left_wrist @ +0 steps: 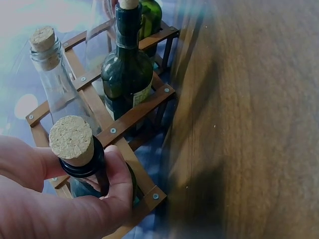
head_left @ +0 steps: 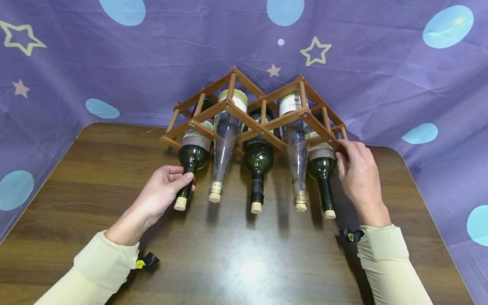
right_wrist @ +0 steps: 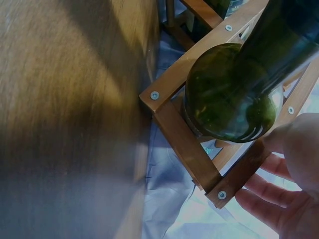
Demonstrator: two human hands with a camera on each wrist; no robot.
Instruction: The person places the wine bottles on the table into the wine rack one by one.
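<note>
A wooden lattice wine rack (head_left: 261, 131) stands at the table's far edge, holding corked bottles with their necks pointing toward me. My left hand (head_left: 163, 189) grips the neck of the leftmost dark green bottle (head_left: 193, 155), thumb on one side and fingers on the other; its cork (left_wrist: 71, 138) shows close up in the left wrist view. At the rack's right end, my right hand (head_left: 360, 177) pinches an end slat (right_wrist: 239, 172) between thumb and fingers, beside the rightmost green bottle (head_left: 322, 168).
Between the outer bottles lie two clear bottles (head_left: 224, 155) (head_left: 296, 159) and a dark green middle bottle (head_left: 259, 158). The brown wooden table (head_left: 234, 263) extends toward me. A purple patterned cloth (head_left: 219, 39) hangs behind and along both sides.
</note>
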